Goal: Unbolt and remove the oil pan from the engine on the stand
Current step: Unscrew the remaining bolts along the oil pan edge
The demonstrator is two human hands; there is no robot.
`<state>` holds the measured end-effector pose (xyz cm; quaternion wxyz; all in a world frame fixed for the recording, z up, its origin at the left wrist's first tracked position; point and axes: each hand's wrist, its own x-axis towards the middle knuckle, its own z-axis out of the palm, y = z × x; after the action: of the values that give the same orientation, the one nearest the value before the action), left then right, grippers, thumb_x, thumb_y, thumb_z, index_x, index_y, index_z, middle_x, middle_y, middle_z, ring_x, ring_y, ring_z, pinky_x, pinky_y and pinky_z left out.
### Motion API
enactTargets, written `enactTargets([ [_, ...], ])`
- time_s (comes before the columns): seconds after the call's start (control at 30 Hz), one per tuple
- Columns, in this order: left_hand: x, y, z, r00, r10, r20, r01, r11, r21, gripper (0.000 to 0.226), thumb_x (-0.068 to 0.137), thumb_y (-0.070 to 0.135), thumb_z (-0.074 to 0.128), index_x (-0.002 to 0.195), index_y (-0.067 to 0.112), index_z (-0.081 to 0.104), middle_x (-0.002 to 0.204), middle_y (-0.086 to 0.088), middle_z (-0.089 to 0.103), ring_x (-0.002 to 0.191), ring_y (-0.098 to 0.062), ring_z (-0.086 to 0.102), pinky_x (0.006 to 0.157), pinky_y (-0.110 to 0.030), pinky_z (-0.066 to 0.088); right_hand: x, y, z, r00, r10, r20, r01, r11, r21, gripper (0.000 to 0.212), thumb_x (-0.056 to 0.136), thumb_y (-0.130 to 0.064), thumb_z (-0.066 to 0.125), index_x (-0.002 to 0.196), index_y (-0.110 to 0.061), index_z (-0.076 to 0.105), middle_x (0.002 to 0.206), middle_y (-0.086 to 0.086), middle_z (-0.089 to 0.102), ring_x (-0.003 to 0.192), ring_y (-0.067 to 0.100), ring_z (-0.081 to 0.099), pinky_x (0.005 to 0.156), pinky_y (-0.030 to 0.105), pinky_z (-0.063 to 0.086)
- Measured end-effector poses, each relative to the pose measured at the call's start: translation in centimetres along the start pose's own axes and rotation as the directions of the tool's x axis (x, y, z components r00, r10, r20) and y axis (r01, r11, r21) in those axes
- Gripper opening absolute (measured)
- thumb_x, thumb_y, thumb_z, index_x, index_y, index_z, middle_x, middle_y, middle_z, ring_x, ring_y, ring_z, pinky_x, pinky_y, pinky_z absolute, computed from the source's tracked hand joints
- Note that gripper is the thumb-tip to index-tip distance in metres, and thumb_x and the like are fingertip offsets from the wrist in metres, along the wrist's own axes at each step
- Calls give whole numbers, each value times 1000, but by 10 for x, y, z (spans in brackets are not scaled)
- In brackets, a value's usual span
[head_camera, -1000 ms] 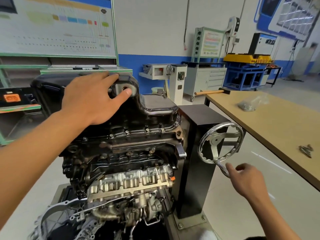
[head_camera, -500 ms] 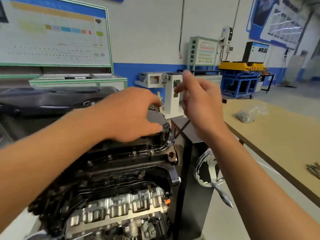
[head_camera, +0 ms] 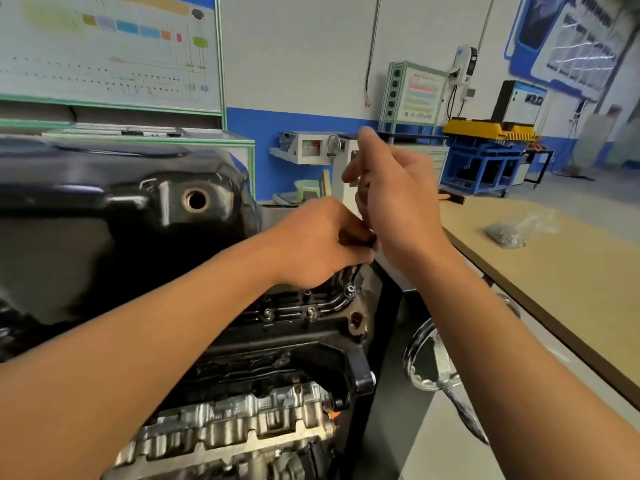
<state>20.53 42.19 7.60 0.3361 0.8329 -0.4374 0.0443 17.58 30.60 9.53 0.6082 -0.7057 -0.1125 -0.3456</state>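
The oil pan [head_camera: 121,216] fills the left side. It is black and glossy, and it sits on top of the engine [head_camera: 242,427], which is turned upside down on the stand [head_camera: 388,375]. The drain hole [head_camera: 196,199] in its side is open, with no plug in it.

The left hand [head_camera: 311,240] is at the right end of the pan, just above the flange. Its grip is clenched, and its fingertips pinch a small dark tool [head_camera: 371,241]. What kind of tool it is I cannot tell. Under this hand, several bolts [head_camera: 311,310] are in place along the flange, and one more sits at the corner.

The right hand [head_camera: 398,202] is raised just beside the left hand, with its back to the camera. Its fingers are curled, but I cannot tell if its grip holds anything.

Lower right of the stand is the handwheel [head_camera: 433,362]. Further right is the desk [head_camera: 554,306], with a clear bag [head_camera: 509,233] of small parts near its far edge.

I judge the task to be at an early stage. The visible bolts are all seated and the pan is joined to the engine. The bolts around the flange must come out, and then the pan must be lifted off.
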Motion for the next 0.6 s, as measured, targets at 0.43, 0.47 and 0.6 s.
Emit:
enactTargets([
  [0.43,-20,11,12,998,-1,-69,1,1000,7,13,94,22,64,96,22,77,93,4,76,92,-15,69,87,-41,55,-24,-20,-7,999,37,-33,-38,999,-32,45,101,-30,54,63,-6,58,51,9,35,44,14,33,55,17,33],
  [0.47,-33,15,12,993,-9,-114,3,998,-59,16,95,21,63,103,21,77,99,5,77,96,-9,69,91,-38,54,-25,-29,-5,999,33,0,-33,999,-26,44,100,-31,56,63,-9,58,53,10,36,46,15,34,55,20,34],
  [0.6,-105,14,3,913,8,-408,-48,995,-88,17,96,22,63,108,21,75,89,6,76,75,-5,68,73,-29,56,-39,-66,21,964,-113,241,166,962,-215,31,93,-30,67,71,-8,67,61,10,57,54,10,49,54,18,43],
])
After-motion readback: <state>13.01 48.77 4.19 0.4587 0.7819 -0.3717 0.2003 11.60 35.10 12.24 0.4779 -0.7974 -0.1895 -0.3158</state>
